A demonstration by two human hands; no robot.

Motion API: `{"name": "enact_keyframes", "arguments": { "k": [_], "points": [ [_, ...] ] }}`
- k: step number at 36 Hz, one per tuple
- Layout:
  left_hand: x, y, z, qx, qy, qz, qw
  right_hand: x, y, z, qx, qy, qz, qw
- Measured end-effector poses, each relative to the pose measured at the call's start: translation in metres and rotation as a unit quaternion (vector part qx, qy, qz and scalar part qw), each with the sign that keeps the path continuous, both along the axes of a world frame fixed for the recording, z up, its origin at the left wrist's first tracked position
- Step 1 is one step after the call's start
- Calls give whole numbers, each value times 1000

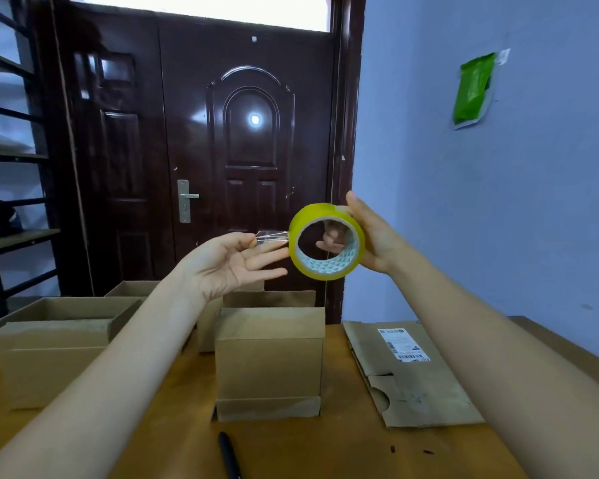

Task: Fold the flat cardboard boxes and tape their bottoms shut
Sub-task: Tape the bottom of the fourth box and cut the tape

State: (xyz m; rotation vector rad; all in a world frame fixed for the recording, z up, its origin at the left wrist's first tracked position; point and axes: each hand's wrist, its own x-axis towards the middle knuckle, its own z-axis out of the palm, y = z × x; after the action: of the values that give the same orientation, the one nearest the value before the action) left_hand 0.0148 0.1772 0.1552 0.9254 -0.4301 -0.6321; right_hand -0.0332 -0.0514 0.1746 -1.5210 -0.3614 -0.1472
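your right hand (pixel 370 233) gripped the tape roll (pixel 326 241), fingers curled through its core, raised above the folded box (pixel 269 361) on the table (pixel 325 451). your left hand (pixel 230 262), palm up with the other fingers straight, pinched the clear tape end (pixel 272 236) just beside the roll. a flat box (pixel 408 371) lay to the right.

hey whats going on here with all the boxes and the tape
A person is partway through taping cardboard boxes. The right hand grips a yellow tape roll held up in the air, while the left hand pinches the free tape end and pulls it off the roll. On the wooden table below stands a folded box, more folded boxes sit to the left, and a flat box lies on the right. A black pen lies near the front edge.
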Motion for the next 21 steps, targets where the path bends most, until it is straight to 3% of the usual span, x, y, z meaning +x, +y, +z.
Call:
{"name": "enact_keyframes", "arguments": {
  "k": [4, 9, 21],
  "points": [
    [2, -3, -1, -46, 37, 10, 998, 5, -2, -18, 148, 19, 20, 989],
    [-3, -12, -7, -76, 24, -17, 997, 8, 5, -32, 327, -1, 13, 945],
    [-13, -18, -15, -128, 31, 8, 991, 11, 10, -41, 344, -55, 96, 933]
  ]
}}
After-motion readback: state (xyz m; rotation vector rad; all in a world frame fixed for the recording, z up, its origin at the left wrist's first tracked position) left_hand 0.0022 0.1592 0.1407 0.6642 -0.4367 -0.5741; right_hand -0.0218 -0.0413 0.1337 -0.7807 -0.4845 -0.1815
